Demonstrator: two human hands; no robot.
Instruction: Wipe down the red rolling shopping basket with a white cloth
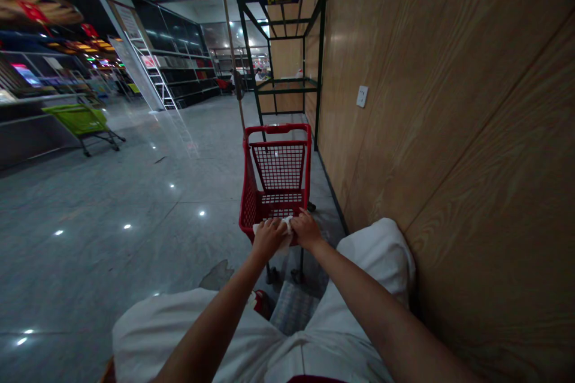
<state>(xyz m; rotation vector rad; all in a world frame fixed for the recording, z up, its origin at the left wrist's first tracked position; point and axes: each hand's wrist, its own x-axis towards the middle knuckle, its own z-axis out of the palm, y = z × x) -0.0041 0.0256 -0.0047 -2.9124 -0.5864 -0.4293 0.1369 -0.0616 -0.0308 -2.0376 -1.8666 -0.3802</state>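
Holding white cloth (286, 240) in fingers (272, 224) of left hand (267, 239) at near side of red cart (250, 208); curling right hand (306, 230) just beside, cannot tell whether gripping cloth or cart.

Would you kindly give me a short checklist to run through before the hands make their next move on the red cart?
1. Left hand on the white cloth, at the cart's near edge: ok.
2. Right hand at that same edge, beside the left: ok.
3. Red cart upright: ok.
4. Wheels kept from rolling: cannot tell.
5. Cart clear of the wooden wall: ok, floor shows between.
6. Cloth clean underneath: cannot tell, hidden.
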